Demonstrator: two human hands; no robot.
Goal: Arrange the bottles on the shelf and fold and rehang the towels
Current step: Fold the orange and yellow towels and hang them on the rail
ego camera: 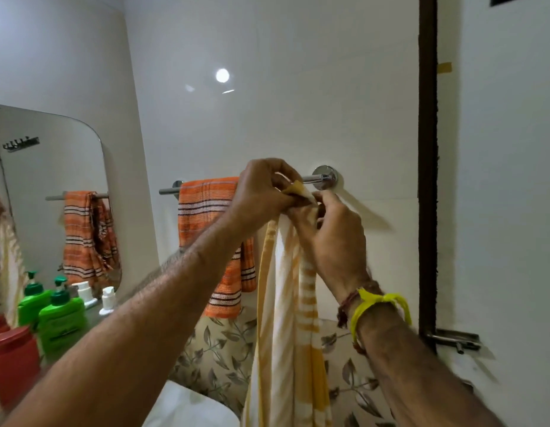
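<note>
We held the yellow-and-white towel by its top edge, bunched, both hands pinched shut on it. The left hand gripped a folded corner just in front of the towel bar; the right hand pinched the cloth just below and to the right. The towel's long axis hung straight down from our hands, while the bar ran level, left to right, behind them. The left hand was nearer the bar, near its free right stretch beside the wall mount. We judged the next move would be to lift the edge over the bar.

Counts: two towels, the yellow one in hand and one orange striped towel already draped on the bar's left part. On the shelf by the mirror: two green pump bottles, one small white bottle, one red jar. Some of these may have been reflections; we could not tell.
</note>
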